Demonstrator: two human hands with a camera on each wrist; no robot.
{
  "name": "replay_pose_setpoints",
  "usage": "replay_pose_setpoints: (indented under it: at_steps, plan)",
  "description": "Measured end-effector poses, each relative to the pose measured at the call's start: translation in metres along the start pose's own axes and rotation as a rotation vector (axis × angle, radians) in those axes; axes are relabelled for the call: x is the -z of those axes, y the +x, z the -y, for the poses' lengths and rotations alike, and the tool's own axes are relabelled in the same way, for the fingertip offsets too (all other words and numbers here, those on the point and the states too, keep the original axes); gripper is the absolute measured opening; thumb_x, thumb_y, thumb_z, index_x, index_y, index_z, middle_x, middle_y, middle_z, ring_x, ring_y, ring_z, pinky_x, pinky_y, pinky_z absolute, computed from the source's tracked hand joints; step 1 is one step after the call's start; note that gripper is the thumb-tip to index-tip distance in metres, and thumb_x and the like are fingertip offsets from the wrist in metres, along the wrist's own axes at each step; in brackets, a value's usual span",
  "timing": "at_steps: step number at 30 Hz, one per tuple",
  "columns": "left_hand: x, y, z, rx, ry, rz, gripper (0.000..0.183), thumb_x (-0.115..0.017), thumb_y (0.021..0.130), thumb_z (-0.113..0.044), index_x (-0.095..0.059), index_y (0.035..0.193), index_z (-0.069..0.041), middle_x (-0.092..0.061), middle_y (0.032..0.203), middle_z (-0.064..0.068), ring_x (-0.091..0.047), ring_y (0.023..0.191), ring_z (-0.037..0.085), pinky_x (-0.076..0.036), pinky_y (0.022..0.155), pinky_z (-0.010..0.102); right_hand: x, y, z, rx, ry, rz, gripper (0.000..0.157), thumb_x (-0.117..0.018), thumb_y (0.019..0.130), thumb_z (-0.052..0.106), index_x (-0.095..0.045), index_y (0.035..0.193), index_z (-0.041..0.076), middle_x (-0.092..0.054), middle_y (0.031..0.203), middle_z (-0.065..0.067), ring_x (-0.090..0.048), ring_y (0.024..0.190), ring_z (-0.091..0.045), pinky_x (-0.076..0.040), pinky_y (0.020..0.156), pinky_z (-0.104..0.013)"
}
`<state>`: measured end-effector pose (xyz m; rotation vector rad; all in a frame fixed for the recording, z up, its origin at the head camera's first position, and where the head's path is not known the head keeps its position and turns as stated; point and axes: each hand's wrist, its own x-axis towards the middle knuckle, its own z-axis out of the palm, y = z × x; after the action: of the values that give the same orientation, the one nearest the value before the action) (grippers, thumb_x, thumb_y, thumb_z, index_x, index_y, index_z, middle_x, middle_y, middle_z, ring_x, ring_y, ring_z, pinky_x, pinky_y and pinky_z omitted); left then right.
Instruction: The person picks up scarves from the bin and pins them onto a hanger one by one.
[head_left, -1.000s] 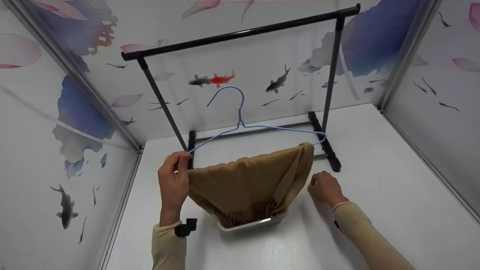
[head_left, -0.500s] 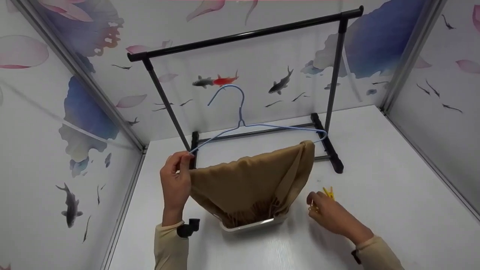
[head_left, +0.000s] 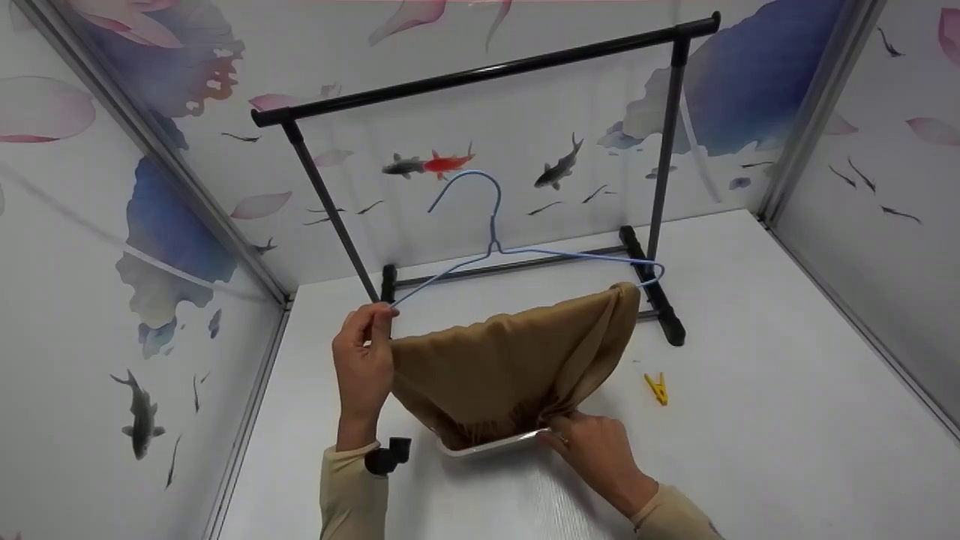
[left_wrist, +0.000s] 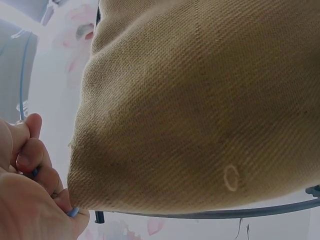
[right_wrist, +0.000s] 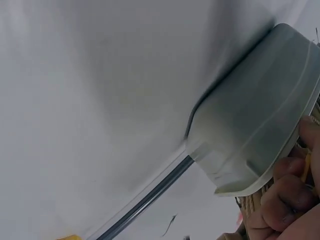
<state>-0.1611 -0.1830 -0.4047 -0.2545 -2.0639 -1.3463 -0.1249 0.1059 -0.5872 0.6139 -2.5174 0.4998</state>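
Left hand [head_left: 365, 367] grips hanger [head_left: 493, 227]; right hand [head_left: 600, 454] apparently holds clip [right_wrist: 306, 167].

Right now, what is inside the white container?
The fringe of the brown cloth hangs inside the white container. The cloth covers its floor, so anything lying underneath cannot be seen.

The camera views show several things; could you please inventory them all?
Table: one, white, below
Walls: three, white, patterned, around table
Rack: one, black, on table
Hanger: one, blue, before rack
Cloth: one, brown, over hanger
Container: one, whitish, at cloth's fringe
Clothespin: one, yellow, on table
Partly hidden object: one, yellow, in right hand
Wrist device: one, black, below left hand
Sleeves: two, beige, at frame bottom
Left hand: one, bare, gripping hanger's end
Right hand: one, bare, at container's rim
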Motion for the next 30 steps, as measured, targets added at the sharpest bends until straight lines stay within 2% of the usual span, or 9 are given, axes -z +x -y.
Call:
replay_pose_setpoints:
  at_steps: [3, 7, 11, 13, 16, 19, 23, 27, 30]
  plan:
    - [0.000, -0.001, 0.000, 0.002, -0.007, -0.013, 0.016, -0.059, 0.103, -0.009, -0.072, 0.102, 0.002, -0.066, 0.095, 0.012, -0.050, 0.082, 0.014, -0.043, 0.074, 0.023, -0.004, 0.006, -0.002, -0.015, -0.040, -0.023, 0.040, -0.086, 0.078, 0.040, -0.054, 0.063, 0.023, -0.043, 0.053, 0.010, -0.025, 0.050, -0.003, -0.022, 0.042, -0.023]
    - [-0.002, -0.001, 0.000, 0.003, -0.013, -0.022, 0.017, -0.059, 0.103, -0.008, -0.072, 0.102, 0.002, -0.067, 0.096, 0.013, -0.051, 0.084, 0.014, -0.043, 0.076, 0.023, 0.001, 0.010, -0.006, -0.092, -0.003, 0.035, 0.029, -0.084, 0.084, 0.039, -0.065, 0.082, 0.018, -0.055, 0.062, 0.008, -0.041, 0.052, -0.005, -0.035, 0.044, -0.026]
    - [-0.007, 0.000, -0.002, 0.013, -0.015, -0.004, 0.017, -0.058, 0.104, -0.008, -0.072, 0.103, 0.002, -0.068, 0.097, 0.016, -0.051, 0.084, 0.015, -0.043, 0.076, 0.023, 0.027, 0.005, 0.000, -0.191, 0.250, 0.200, 0.022, -0.066, 0.100, 0.034, -0.065, 0.113, 0.016, -0.066, 0.101, 0.005, -0.062, 0.084, -0.009, -0.054, 0.072, -0.035]
    - [-0.009, 0.003, -0.003, 0.008, -0.015, 0.006, 0.018, -0.058, 0.104, -0.009, -0.071, 0.104, 0.002, -0.067, 0.097, 0.016, -0.050, 0.083, 0.015, -0.042, 0.075, 0.024, 0.046, 0.008, 0.006, -0.201, 0.396, 0.272, 0.018, -0.052, 0.108, 0.029, -0.060, 0.118, 0.016, -0.059, 0.111, 0.006, -0.059, 0.096, -0.009, -0.052, 0.084, -0.036]
    - [-0.011, 0.008, -0.005, -0.004, -0.018, 0.023, 0.018, -0.058, 0.104, -0.010, -0.071, 0.105, 0.003, -0.067, 0.098, 0.014, -0.049, 0.081, 0.016, -0.041, 0.073, 0.024, 0.073, 0.025, 0.013, -0.168, 0.530, 0.315, 0.021, -0.043, 0.112, 0.027, -0.058, 0.119, 0.015, -0.049, 0.111, 0.006, -0.052, 0.097, -0.008, -0.049, 0.086, -0.032]
    - [-0.013, 0.009, -0.007, 0.005, -0.025, 0.041, 0.018, -0.058, 0.104, -0.010, -0.070, 0.105, 0.004, -0.066, 0.094, 0.012, -0.048, 0.076, 0.016, -0.040, 0.069, 0.024, 0.095, 0.048, 0.021, -0.176, 0.587, 0.277, 0.026, -0.050, 0.109, 0.032, -0.061, 0.120, 0.011, -0.046, 0.108, 0.006, -0.051, 0.092, -0.009, -0.048, 0.081, -0.027]
    - [-0.013, 0.007, -0.010, 0.045, -0.026, 0.057, 0.018, -0.058, 0.104, -0.010, -0.069, 0.103, 0.004, -0.062, 0.087, 0.008, -0.047, 0.072, 0.016, -0.038, 0.067, 0.025, 0.115, 0.079, 0.035, -0.202, 0.619, 0.134, 0.030, -0.069, 0.099, 0.031, -0.071, 0.121, 0.011, -0.058, 0.107, 0.007, -0.055, 0.090, -0.009, -0.051, 0.076, -0.026]
    - [-0.015, 0.005, -0.013, 0.075, -0.031, 0.075, 0.017, -0.058, 0.105, -0.010, -0.069, 0.103, 0.003, -0.060, 0.086, 0.007, -0.047, 0.074, 0.017, -0.038, 0.068, 0.025, 0.126, 0.108, 0.049, -0.167, 0.706, 0.005, 0.031, -0.078, 0.091, 0.024, -0.074, 0.119, 0.012, -0.070, 0.107, 0.006, -0.064, 0.092, -0.009, -0.058, 0.079, -0.027]
    - [-0.015, 0.004, -0.015, 0.090, -0.038, 0.078, 0.016, -0.058, 0.104, -0.009, -0.069, 0.101, 0.002, -0.057, 0.082, 0.008, -0.046, 0.073, 0.018, -0.037, 0.067, 0.025, 0.126, 0.128, 0.060, -0.134, 0.815, -0.006, 0.034, -0.079, 0.090, 0.019, -0.071, 0.122, 0.009, -0.071, 0.109, 0.002, -0.069, 0.097, -0.010, -0.059, 0.083, -0.027]
